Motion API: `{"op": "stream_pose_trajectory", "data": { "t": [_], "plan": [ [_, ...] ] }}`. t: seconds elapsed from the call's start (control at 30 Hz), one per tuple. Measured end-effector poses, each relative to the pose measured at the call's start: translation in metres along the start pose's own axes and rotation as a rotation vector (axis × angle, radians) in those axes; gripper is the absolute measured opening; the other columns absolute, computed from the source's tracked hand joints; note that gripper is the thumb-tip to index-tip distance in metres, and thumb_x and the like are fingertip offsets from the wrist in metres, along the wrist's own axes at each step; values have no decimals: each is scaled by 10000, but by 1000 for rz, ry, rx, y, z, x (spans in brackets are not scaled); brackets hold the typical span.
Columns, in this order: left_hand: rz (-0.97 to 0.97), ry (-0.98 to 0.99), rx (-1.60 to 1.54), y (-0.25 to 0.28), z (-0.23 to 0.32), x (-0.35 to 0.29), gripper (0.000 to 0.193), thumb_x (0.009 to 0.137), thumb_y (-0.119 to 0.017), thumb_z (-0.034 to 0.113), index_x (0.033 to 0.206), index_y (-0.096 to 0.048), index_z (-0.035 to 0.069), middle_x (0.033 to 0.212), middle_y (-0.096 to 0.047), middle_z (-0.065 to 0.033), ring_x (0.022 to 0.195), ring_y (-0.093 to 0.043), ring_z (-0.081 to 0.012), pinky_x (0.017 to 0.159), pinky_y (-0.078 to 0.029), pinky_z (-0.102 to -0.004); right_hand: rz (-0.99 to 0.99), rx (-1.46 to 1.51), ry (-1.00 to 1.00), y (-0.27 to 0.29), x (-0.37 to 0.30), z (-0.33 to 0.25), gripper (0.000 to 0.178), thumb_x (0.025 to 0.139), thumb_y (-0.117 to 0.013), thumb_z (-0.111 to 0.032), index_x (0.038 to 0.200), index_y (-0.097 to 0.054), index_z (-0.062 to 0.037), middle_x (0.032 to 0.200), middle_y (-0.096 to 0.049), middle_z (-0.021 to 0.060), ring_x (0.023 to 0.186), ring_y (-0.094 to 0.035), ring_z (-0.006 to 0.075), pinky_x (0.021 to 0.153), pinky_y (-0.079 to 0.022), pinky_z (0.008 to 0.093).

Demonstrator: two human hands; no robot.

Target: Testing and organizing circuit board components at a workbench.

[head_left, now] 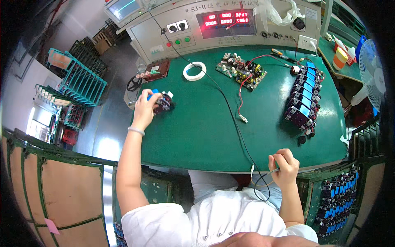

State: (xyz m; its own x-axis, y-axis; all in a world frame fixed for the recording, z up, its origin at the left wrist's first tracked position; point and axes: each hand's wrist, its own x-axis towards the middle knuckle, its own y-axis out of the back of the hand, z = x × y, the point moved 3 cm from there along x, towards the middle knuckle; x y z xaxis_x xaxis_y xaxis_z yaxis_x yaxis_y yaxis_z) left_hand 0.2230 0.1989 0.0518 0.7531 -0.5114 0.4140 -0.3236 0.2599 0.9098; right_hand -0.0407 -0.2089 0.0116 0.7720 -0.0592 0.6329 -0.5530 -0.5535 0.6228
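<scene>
On the left part of the green bench top [193,136], my left hand [145,108] has its fingers closed round a small circuit board module [164,103] with blue and dark parts. The fingers cover part of that module. At the front edge on the right, my right hand [284,166] is closed in a pinch on a thin lead [269,172]. What lies inside that grip is hidden. A black cable [224,90] runs from the instrument at the back, across the bench, and loops near my lap beside the lead.
A white tape roll [194,71] and a bare circuit board [242,72] with red wires lie farther back. A row of blue-topped modules [305,96] stands on the right. Behind is a test console [226,24] with lit red displays; a fan [372,74] is at far right.
</scene>
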Motion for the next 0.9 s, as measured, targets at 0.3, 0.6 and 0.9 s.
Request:
{"op": "stream_pose_trajectory", "data": {
  "t": [0.3,0.6,0.9],
  "plan": [
    [166,39,136,9,49,-63,473,770,-741,94,1209,-646,243,1288,-512,-110,1209,-480,-342,994,-414,-450,-26,48,23,-3,0,0,162,743,-744,-20,718,-586,-47,783,-581,84,501,-548,227,436,-419,328],
    [287,94,20,10,62,-142,354,713,-796,103,1052,-720,171,1252,-598,-88,1167,-552,-282,1035,-413,-450,-28,71,7,-1,-8,5,154,750,-741,-15,718,-593,-41,781,-579,87,500,-546,227,438,-415,326],
    [175,460,-198,8,65,-154,412,734,-820,149,1084,-642,26,1067,-625,-124,996,-609,-291,871,-500,-382,-44,101,27,-3,-2,0,137,762,-727,3,721,-600,-30,782,-583,95,503,-549,227,442,-412,326]
  ]
}}
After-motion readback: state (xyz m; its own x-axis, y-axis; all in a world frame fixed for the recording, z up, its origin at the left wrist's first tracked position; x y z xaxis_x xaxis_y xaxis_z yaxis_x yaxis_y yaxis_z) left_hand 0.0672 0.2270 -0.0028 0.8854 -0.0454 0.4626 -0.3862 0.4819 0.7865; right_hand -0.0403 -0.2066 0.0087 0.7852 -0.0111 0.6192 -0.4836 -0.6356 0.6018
